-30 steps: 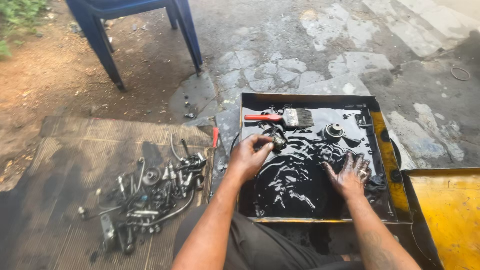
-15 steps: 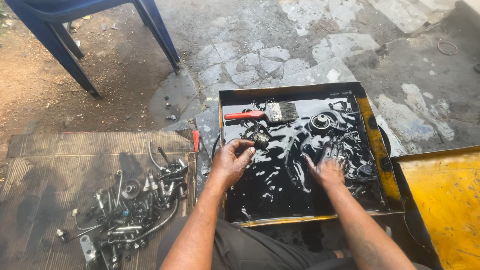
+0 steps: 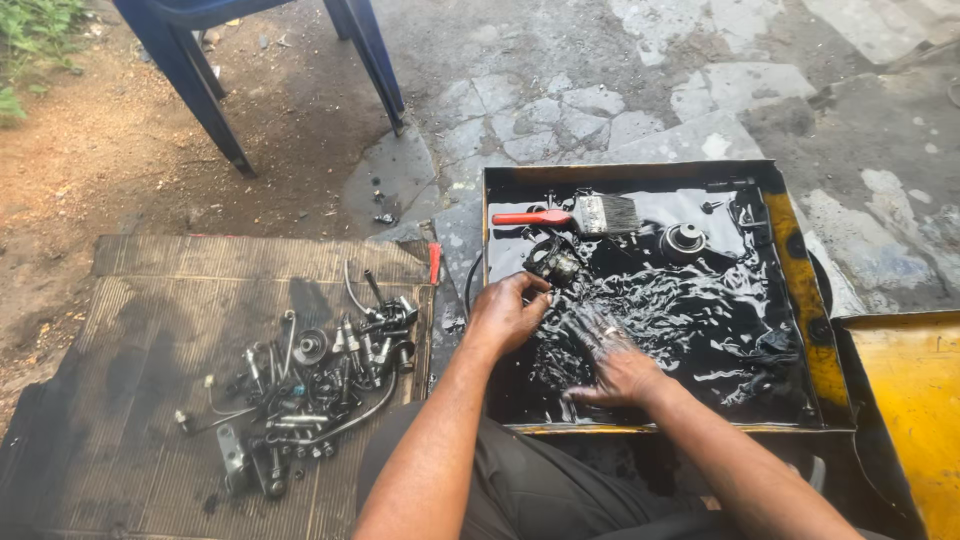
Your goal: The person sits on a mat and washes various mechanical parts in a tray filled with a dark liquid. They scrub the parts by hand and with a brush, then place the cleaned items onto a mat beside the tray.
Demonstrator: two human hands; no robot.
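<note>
Resting in the black liquid of the metal tray (image 3: 800, 300), the right hand (image 3: 612, 362) lies flat with fingers spread. Left hand (image 3: 505, 312) curls, fingertips pinching a small dark metal part (image 3: 556, 263) below the red-handled brush (image 3: 570, 214).

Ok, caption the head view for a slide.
Both hands, left and right, in a tray of dark liquid beside a brush.

We see the right hand (image 3: 615, 365) blurred, its fingers (image 3: 590, 325) sunk in black liquid (depth unclear); the blue chair (image 3: 210, 60) is cut off above.
</note>
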